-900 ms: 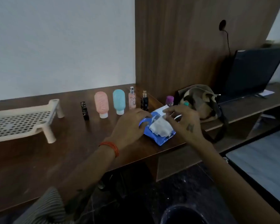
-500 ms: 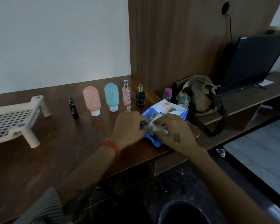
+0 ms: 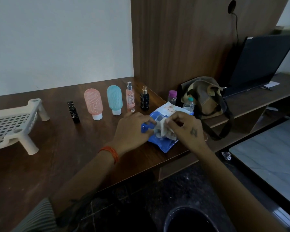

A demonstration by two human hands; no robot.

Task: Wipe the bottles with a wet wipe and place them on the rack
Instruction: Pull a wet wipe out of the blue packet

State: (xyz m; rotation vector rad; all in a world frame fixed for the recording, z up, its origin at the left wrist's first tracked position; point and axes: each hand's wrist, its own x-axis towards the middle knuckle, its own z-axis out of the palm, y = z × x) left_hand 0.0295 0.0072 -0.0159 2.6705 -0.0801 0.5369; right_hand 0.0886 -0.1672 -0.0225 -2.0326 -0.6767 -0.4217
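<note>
- Left hand [image 3: 132, 129] grips the blue wipe pack [image 3: 161, 141], centre frame; right hand [image 3: 186, 129] pinches a wet wipe [image 3: 163, 129], seemingly half out
- Wipe looks limp, light; pinch a corner

rack [image 3: 10, 126]: cream, perforated grid
small bottle [image 3: 73, 112]: black, pale marks
tubes: pink [image 3: 93, 103], teal [image 3: 114, 99], white caps
wipe pack [image 3: 164, 143]: blue
wipe [image 3: 162, 129]: white
wristband [image 3: 110, 153]: orange

One wide-angle camera sits on my head, looking forward and down over the desk [image 3: 40, 164] from close range. My forearms reach in from the bottom edge; the wall [image 3: 57, 39] fills the top, the floor [image 3: 141, 190] lies below.
</note>
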